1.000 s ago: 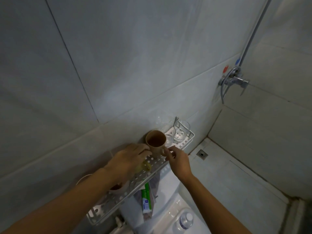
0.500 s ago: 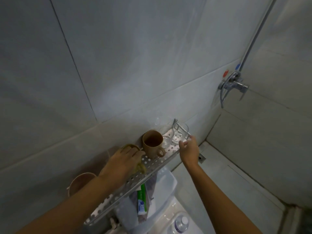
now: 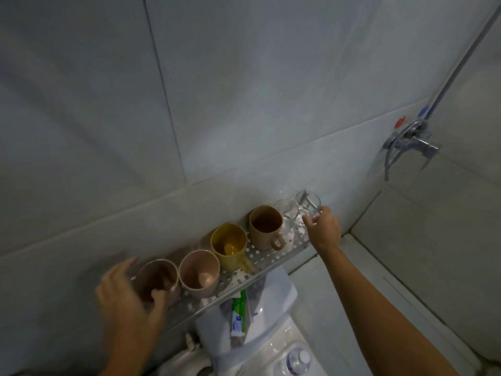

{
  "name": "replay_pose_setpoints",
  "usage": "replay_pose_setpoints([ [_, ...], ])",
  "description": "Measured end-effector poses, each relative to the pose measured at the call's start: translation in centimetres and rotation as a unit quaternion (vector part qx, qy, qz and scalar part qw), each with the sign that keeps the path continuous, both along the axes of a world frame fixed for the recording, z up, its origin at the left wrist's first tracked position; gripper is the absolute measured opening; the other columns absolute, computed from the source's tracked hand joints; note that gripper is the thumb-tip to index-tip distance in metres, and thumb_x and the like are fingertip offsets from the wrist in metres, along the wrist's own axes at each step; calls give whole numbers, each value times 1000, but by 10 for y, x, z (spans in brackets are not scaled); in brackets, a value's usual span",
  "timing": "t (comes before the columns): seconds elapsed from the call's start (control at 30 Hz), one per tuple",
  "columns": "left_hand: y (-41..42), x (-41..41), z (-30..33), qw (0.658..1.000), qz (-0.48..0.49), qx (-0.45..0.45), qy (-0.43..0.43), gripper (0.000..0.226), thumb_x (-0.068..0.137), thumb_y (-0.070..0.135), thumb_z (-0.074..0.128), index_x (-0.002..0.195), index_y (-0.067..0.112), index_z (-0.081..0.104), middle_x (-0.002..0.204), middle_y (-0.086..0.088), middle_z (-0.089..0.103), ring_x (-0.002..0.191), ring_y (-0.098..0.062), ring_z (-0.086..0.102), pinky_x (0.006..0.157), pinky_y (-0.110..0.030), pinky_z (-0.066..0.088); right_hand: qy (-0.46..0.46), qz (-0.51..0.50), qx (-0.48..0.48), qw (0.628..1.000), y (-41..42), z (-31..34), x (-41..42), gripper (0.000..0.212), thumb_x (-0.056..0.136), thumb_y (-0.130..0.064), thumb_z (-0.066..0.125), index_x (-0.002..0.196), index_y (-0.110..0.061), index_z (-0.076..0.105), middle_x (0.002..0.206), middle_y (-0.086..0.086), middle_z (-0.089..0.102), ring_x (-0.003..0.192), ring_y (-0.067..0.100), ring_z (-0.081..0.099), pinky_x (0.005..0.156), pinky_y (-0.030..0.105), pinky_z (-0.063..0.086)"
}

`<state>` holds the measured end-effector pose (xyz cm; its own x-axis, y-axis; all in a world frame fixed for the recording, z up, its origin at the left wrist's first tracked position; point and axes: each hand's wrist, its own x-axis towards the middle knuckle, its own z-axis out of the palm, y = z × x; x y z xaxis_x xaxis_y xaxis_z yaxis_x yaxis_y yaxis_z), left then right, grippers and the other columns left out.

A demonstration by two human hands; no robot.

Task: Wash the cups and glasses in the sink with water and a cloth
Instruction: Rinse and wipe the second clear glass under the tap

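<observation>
A perforated metal shelf [image 3: 267, 257] is fixed to the tiled wall, and everything here is easiest placed against it. On the shelf stand 4 cups in a row: a brownish pink cup [image 3: 156, 278] at the near end, a second pink cup [image 3: 199, 272] just beside it, a yellow cup [image 3: 230, 246] with its handle toward the shelf's front edge, then a tan cup [image 3: 267, 226]. Past the tan cup, at the shelf's far end, stand 2 clear glasses: the nearer glass [image 3: 287, 213] and the end glass [image 3: 309, 203]; both are faint against the pale wall and their lower parts are hard to make out.

The left hand [image 3: 127, 297] is blurred; its thumb and fingers curl round the brownish pink cup, thumb over the rim, and it covers much of that cup's near side. The right hand [image 3: 322, 229] is at the shelf's far end, its fingertips pinching the end glass.

Under the shelf a green and white tube [image 3: 238, 313] hangs partly hidden behind its front edge, above a white toilet cistern [image 3: 273, 302]. A bottle cap [image 3: 298, 359] shows below, its bottle cut off by the frame. Well to the right of the shelf a chrome shower mixer [image 3: 412, 143] is mounted on the wall.
</observation>
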<state>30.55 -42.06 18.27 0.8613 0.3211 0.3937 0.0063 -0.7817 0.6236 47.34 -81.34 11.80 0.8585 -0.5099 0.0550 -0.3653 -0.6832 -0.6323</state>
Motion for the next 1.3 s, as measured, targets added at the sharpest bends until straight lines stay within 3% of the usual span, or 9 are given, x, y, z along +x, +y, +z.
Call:
replay_pose_setpoints([
  [0.17, 0, -10, -30, 995, 16, -56, 80, 90, 65, 35, 72, 137, -7, 39, 125, -29, 46, 120, -46, 40, 102, -49, 30, -125, -66, -6, 990, 54, 23, -56, 20, 94, -17, 60, 113, -10, 62, 104, 9, 63, 105, 26, 52, 81, 35, 43],
  [0.27, -9, -14, -30, 989, 15, -94, 112, 105, 60, 13, 92, 145, -2, 32, 134, -24, 42, 126, -38, 38, 102, -45, 32, -200, 57, 8, 978, 116, 25, -124, 3, 93, -20, 57, 94, -18, 59, 92, -3, 56, 84, 11, 53, 70, 28, 47],
  [0.37, -14, -13, -29, 986, 27, -121, 109, 105, 61, 18, 92, 146, -1, 32, 138, -22, 42, 128, -35, 38, 103, -45, 35, -134, 232, 0, 963, 171, 9, -166, 29, 91, -58, 53, 88, -29, 59, 86, -15, 58, 81, 2, 54, 74, 25, 50],
  [0.47, -11, -12, -33, 985, 28, -143, 93, 91, 66, 24, 89, 140, 4, 40, 131, -17, 47, 123, -31, 42, 96, -37, 39, -137, 275, -59, 950, 207, -5, -170, 55, 84, -78, 45, 96, -28, 63, 96, -11, 67, 93, 8, 60, 82, 29, 52],
  [0.8, -10, -18, -38, 982, 27, -168, 78, 107, 58, 15, 93, 145, -1, 32, 138, -21, 45, 129, -36, 42, 104, -39, 36, -105, 240, -66, 963, 210, -1, -157, 47, 95, -62, 42, 111, -24, 65, 115, -3, 68, 111, 16, 61, 97, 36, 51],
  [0.87, -10, -20, -40, 982, 24, -166, 84, 110, 58, 13, 94, 146, -2, 30, 140, -22, 42, 131, -36, 39, 105, -40, 35, -123, 153, -31, 980, 187, 9, -150, 29, 95, -45, 57, 110, -21, 62, 111, 0, 63, 103, 16, 59, 86, 35, 53],
  [0.97, -10, -23, -42, 985, 22, -151, 82, 108, 60, 17, 92, 146, -1, 30, 140, -22, 41, 130, -36, 38, 105, -47, 38, -139, -1, -27, 990, 144, 17, -124, 38, 87, -36, 71, 114, -12, 59, 111, 6, 57, 101, 20, 55, 76, 28, 48],
  [1.1, -17, -28, -43, 990, 63, -95, 79, 102, 60, 16, 92, 141, -7, 36, 131, -29, 45, 123, -42, 40, 97, -51, 40, -138, 50, -85, 986, 135, 17, -118, 40, 84, -39, 73, 109, -12, 60, 102, 4, 59, 88, 17, 57, 66, 32, 55],
  [1.3, -18, -29, -49, 990, 55, -90, 91, 97, 63, 15, 91, 141, -4, 37, 131, -24, 45, 123, -38, 38, 98, -47, 38, -62, 216, -96, 970, 155, 3, -137, 45, 100, -56, 35, 92, -24, 67, 95, -6, 68, 81, 2, 55, 68, 3, 34],
])
